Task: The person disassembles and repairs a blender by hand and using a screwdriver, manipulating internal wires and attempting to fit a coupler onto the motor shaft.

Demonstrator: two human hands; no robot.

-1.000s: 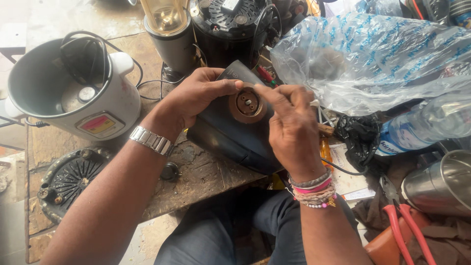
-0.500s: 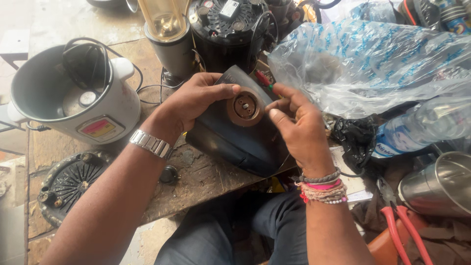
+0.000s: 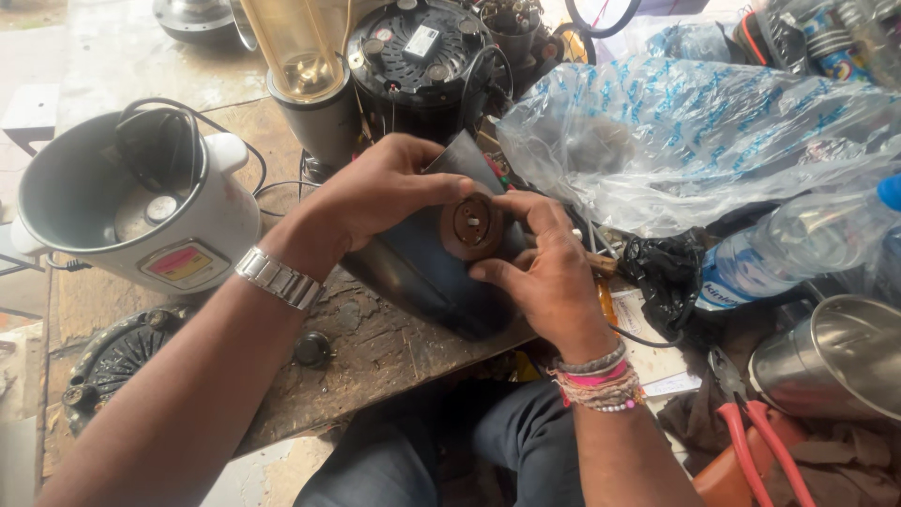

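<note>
A dark blender base (image 3: 427, 272) is held tilted on the worn wooden bench (image 3: 375, 352), just right of the white rice cooker (image 3: 141, 211). It is steadied by the left hand (image 3: 380, 192), while its brown coupling (image 3: 471, 225) is pinched by the right hand (image 3: 544, 268).

**Both hands meeting at the centre**

The left hand (image 3: 380, 192) is reaching in from the lower left, forearm stretched out, fingers curled and spread, thumb pointing right. The right hand (image 3: 540, 268) is coming up from below, wrist bent, fingertips pinching inward toward the left hand's thumb. A metal watch band is circling the left wrist; beaded bracelets are ringing the right wrist.
</note>
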